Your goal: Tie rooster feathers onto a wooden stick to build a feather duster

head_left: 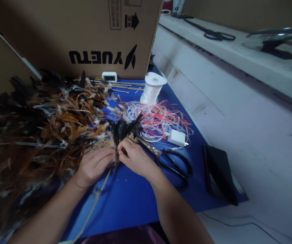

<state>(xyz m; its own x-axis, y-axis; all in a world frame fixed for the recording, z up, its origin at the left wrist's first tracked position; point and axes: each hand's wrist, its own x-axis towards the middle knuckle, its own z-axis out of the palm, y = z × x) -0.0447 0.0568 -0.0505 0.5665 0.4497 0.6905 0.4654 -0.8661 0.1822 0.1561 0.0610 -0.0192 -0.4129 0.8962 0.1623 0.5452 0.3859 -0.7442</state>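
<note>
L hand [95, 164] & R hand [137, 158] pinch narrow at the base of the dark feather bunch [124, 130], approx. 12 o'clock from the fingertips; finer detail's too small to tell. Best keep pinches close, stick [95, 204] (7 o'clock) steady, scissors [158, 153] (3 o'clock) clear.

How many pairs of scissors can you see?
2: black-handled scissors beside the right hand, and what looks like another pair on the ledge. Feathers could hide more.
</note>
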